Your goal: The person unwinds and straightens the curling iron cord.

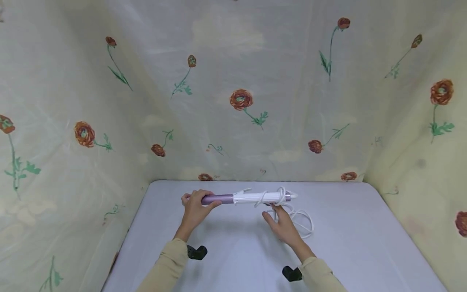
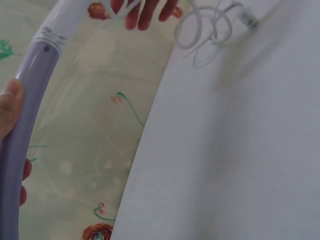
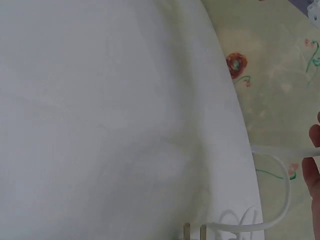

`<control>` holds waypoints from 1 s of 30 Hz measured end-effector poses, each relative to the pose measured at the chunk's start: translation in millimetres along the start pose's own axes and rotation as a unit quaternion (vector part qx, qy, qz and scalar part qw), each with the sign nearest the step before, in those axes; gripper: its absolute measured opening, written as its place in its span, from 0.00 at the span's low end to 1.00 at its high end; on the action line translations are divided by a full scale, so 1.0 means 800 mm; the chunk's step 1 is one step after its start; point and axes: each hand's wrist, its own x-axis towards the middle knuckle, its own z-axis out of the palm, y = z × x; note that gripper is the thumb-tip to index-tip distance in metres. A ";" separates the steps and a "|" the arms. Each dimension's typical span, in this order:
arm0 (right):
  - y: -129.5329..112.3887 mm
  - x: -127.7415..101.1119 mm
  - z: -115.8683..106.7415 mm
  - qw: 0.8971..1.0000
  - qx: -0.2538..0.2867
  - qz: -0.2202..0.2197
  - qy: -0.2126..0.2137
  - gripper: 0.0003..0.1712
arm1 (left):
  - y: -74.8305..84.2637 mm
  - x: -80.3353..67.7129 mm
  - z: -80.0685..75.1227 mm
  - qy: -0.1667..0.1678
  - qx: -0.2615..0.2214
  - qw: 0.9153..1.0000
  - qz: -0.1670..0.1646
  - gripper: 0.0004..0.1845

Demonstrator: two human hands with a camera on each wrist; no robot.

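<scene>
A curling iron [image 1: 251, 198] with a purple barrel and a white handle is held level above the table. My left hand [image 1: 196, 209] grips the purple barrel [image 2: 31, 95], thumb along its near side. A white cord [image 1: 281, 196] loops round the handle. More coils [image 1: 308, 227] hang below it on the right. My right hand [image 1: 286, 231] is under the handle's right end among these loops, thumb apart from the fingers. In the right wrist view, a length of cord [image 3: 287, 192] passes by its fingers [image 3: 310, 175]. Two plug pins [image 3: 202, 232] show at the bottom edge.
The white table [image 1: 233, 251] lies below both hands. A floral curtain [image 1: 233, 138] rises behind its far edge and along both sides. Dark pieces [image 1: 197, 252] of the wrist camera gear sit beside each wrist.
</scene>
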 end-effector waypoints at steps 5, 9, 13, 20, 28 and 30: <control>-0.004 0.003 0.001 0.998 0.052 0.012 -0.030 0.13 | 0.002 -0.001 0.002 -0.003 0.004 1.000 -0.003 0.22; -0.007 -0.001 -0.002 0.994 0.086 0.046 -0.050 0.11 | 0.003 -0.002 0.001 0.002 0.012 1.000 0.000 0.22; -0.010 -0.007 -0.006 0.994 0.066 0.074 -0.045 0.10 | 0.003 -0.001 0.000 0.014 0.020 1.000 0.002 0.21; -0.021 -0.023 -0.020 1.000 -0.020 0.001 -0.005 0.08 | 0.002 0.002 -0.002 0.031 0.029 0.999 -0.020 0.22; -0.049 -0.024 -0.054 0.969 -0.148 -0.192 0.042 0.10 | -0.004 0.000 -0.005 0.001 0.029 0.999 -0.044 0.24; -0.057 -0.016 -0.066 0.961 -0.168 -0.216 0.034 0.10 | -0.004 0.000 -0.008 -0.004 0.031 0.999 -0.044 0.24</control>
